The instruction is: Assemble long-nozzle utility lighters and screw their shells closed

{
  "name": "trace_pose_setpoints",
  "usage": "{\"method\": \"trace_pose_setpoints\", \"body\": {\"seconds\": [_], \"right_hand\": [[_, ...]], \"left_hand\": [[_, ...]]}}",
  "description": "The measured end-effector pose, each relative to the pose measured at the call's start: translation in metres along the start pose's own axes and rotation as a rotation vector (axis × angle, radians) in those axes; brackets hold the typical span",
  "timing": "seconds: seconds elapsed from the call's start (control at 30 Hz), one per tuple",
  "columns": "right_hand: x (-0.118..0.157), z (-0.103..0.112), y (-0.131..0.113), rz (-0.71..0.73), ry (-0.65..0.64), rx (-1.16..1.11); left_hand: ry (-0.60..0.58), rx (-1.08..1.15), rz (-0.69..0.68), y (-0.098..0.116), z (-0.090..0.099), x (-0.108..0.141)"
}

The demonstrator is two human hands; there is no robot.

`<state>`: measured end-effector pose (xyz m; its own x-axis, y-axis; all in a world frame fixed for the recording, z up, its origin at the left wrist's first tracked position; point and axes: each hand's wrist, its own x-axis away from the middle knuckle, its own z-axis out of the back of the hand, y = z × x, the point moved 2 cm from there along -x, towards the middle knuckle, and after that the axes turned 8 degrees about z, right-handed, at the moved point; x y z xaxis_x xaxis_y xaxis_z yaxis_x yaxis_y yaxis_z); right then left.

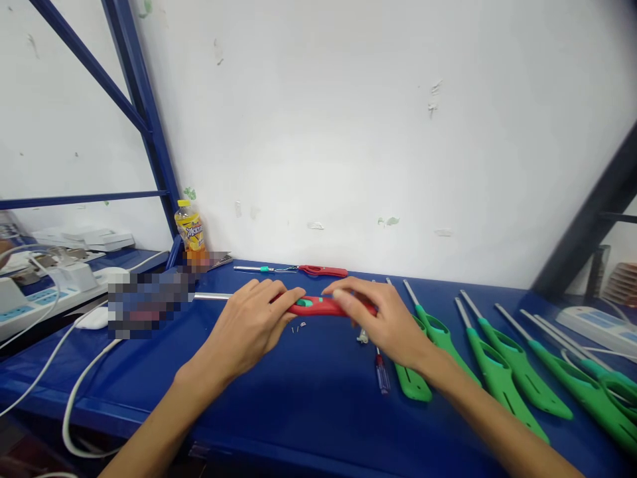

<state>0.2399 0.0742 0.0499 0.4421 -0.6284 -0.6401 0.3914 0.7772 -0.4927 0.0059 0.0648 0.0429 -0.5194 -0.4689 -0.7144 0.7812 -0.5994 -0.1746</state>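
On the head view now, grasping the red lighter point(321, 306) just above the blue bench point(298, 411), nearer the back edge than the front. Gripping it with the left hand point(253, 312) around the front of the handle, with the metal tube point(212, 297) aimed toward the bench's left edge. Holding the rear of that same handle in the right hand point(378, 315), a touch blurred, with thumb and fingers around it. Now spotting some tiny metal pieces point(297, 327) on the bench between the 2 hands, then a screwdriver point(381, 375) by the right wrist. Along the back edge, seeing a 2nd red lighter point(322, 271), and farther left, a yellow-capped bottle point(192, 229). Across to the right edge, counting at least 5 green lighters point(505, 378), handles toward the front right corner.
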Motion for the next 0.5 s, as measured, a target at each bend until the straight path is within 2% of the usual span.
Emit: {"method": "trace_pose_setpoints", "body": {"seconds": [0.1,0.17,0.37,0.5], "right_hand": [[0.003,0.000,-0.001,0.168,0.006,0.109],[0.004,-0.001,0.002,0.225,-0.010,0.175],[0.006,-0.004,0.009,0.272,-0.019,0.240],[0.006,-0.002,0.009,0.284,-0.009,0.271]], "left_hand": [[-0.029,0.039,0.054,-0.003,0.000,0.000],[-0.054,0.063,0.079,-0.005,0.000,0.000],[-0.110,0.108,0.113,-0.006,-0.005,0.000],[-0.118,0.105,0.120,-0.004,-0.001,-0.001]]}}
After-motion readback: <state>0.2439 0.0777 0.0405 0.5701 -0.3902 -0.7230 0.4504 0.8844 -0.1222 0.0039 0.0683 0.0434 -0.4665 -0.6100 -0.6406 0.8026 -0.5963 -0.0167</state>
